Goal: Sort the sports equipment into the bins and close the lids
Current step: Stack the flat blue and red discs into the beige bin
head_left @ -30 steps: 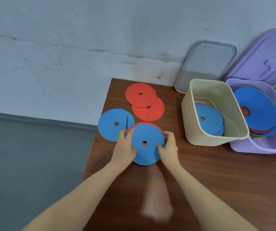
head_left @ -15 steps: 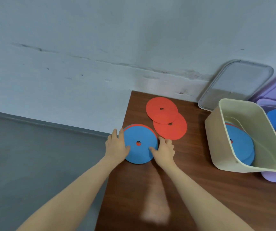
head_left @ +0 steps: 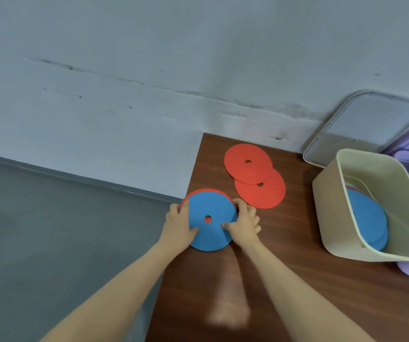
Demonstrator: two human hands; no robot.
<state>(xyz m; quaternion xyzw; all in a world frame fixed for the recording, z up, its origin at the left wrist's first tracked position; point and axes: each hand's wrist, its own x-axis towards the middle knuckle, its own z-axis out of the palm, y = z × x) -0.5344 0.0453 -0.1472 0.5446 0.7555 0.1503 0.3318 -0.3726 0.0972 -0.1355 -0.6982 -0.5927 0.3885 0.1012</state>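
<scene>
I have both hands on the disc stack (head_left: pixel 209 219) at the table's (head_left: pixel 297 280) left edge: left hand (head_left: pixel 179 224) and right hand (head_left: pixel 244 225) curl their fingers round its rim, squaring it, I judge, for the beige bin (head_left: pixel 334 218).

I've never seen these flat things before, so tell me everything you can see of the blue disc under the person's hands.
The blue disc is round, flat and matte, foam-like by its look, with a small hole at its centre. It tops a stack at the table's left edge; a red rim shows behind it and red through the hole. The left hand and the right hand hold its two sides, thumbs on its face.
</scene>
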